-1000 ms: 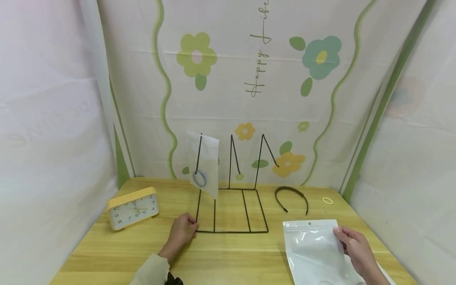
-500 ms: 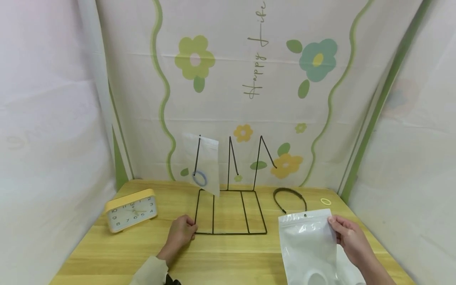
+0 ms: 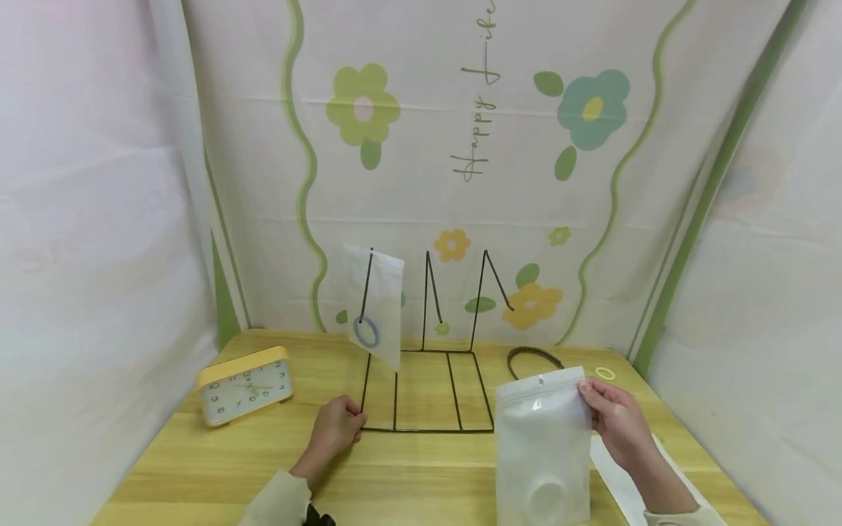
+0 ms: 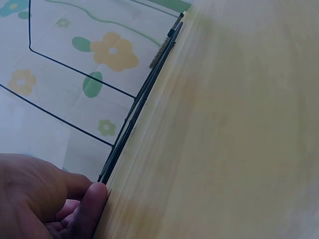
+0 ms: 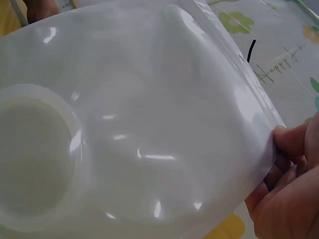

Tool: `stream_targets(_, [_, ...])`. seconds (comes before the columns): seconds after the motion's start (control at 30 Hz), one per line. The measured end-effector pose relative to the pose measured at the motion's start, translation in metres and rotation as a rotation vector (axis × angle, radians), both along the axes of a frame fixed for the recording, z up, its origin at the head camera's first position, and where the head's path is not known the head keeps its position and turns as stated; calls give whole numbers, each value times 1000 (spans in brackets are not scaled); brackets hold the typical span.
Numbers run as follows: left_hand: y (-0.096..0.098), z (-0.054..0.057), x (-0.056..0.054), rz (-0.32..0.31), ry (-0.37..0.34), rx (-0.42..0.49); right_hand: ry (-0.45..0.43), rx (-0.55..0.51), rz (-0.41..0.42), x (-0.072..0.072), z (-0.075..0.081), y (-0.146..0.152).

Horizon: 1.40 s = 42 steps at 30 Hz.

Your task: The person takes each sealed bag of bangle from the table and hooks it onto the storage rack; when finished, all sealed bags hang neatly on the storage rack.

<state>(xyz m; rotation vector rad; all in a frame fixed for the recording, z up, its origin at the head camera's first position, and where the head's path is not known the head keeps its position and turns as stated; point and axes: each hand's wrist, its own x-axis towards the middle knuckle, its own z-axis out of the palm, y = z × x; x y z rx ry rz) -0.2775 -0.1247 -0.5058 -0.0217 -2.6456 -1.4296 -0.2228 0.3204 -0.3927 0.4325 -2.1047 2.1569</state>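
At lower right, the right hand (image 3: 618, 420) pinches an upright white bag (image 3: 542, 446) by its top corner; the rack (image 3: 427, 431), near corner pinched by the left hand (image 3: 335, 424), stands up-left of it.

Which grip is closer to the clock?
Left. The left grip pinches the near-left corner of the wire rack, to the right of the clock. The right grip holds a white bag beyond the rack's right side.

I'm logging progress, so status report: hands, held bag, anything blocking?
Left hand gripping wire rack, front left corner. Right hand pinching white bag near top corner. In the way: pouch on left hook; middle hook, right hook bare.
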Motion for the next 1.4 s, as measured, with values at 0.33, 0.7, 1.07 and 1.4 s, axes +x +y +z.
stream_targets(0.33, [0, -6, 0, -9, 45, -32, 56, 28, -7, -16, 21, -39])
stream_targets(0.7, [4, -5, -1, -21, 55, -36, 62, 5, 89, -36, 31, -82])
stream_targets(1.07, [-2, -7, -3, 7, 53, -50, 73, -10, 149, -41, 50, -119])
stream_targets(1.4, [-1, -11, -4, 1, 84, -57, 38, -25, 143, -46, 56, -140])
